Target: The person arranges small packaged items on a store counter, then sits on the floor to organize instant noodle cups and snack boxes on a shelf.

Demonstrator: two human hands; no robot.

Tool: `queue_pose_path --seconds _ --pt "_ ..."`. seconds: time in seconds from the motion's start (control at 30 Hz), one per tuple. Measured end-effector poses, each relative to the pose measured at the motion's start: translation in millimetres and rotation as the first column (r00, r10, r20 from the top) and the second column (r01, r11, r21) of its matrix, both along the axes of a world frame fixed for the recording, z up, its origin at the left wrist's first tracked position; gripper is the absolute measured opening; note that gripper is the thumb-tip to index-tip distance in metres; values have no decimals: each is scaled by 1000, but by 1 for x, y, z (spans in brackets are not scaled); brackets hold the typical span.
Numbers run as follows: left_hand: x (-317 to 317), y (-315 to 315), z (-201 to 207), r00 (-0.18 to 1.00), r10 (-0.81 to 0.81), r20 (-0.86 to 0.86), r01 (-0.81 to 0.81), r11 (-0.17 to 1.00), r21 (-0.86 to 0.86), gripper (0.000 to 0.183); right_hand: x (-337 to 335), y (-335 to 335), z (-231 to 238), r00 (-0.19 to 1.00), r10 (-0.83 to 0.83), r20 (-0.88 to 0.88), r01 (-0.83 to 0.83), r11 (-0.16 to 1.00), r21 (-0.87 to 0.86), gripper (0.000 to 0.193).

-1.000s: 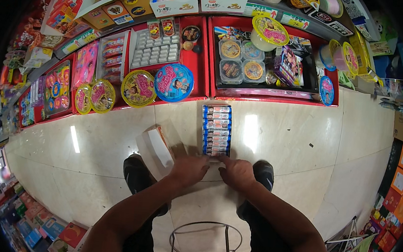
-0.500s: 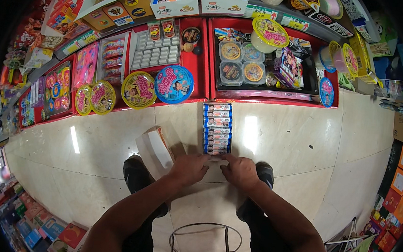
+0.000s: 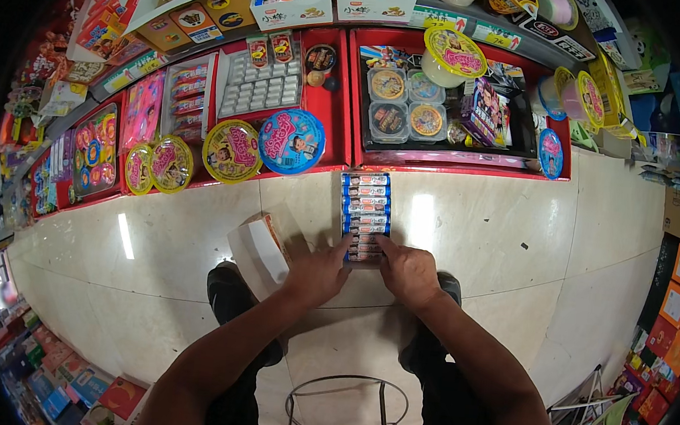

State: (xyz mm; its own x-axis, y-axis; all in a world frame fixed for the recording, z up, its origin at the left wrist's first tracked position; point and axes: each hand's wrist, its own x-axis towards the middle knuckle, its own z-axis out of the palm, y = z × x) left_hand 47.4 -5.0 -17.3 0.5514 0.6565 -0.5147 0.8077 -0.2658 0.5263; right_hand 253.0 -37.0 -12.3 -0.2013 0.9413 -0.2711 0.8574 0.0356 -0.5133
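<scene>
Pale glossy floor tiles (image 3: 513, 250) filled the middle of the frame, with red display trays (image 3: 339, 124) of snacks across the top. At centre lay a row of blue-and-white packets (image 3: 364, 214), its long axis running from the trays down toward the person. The left hand (image 3: 318, 271) and right hand (image 3: 407, 272) pressed its near end from either side, fingers curled against it. A white open box (image 3: 257, 250) lay just left.

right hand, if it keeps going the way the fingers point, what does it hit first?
The right hand points up-left along the floor, already at the near end of the row of small blue-and-white packets. It would meet those packets first; beyond them stands the red display shelf. Contact is likely but hard to confirm.
</scene>
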Motion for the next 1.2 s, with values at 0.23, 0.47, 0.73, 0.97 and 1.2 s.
queue_pose_path --seconds 0.23,0.47,0.73,0.97,1.2 --pt "-2 0 -6 998 -25 53 21 998 61 63 -1 2 -4 997 42 62 -41 999 -14 34" --pt "-1 -2 -1 998 -61 -29 63 996 62 64 0 -6 -5 982 126 137 -131 991 29 43" --pt "3 1 1 997 -73 -22 74 997 22 65 1 -9 -8 984 135 120 -140 989 38 43" --pt "2 1 -7 999 -44 4 43 996 76 55 -2 0 -4 990 93 108 -97 995 31 22" --pt "4 5 -21 998 2 58 -14 979 203 37 0 5 -14 992 21 127 -29 998 59 10"
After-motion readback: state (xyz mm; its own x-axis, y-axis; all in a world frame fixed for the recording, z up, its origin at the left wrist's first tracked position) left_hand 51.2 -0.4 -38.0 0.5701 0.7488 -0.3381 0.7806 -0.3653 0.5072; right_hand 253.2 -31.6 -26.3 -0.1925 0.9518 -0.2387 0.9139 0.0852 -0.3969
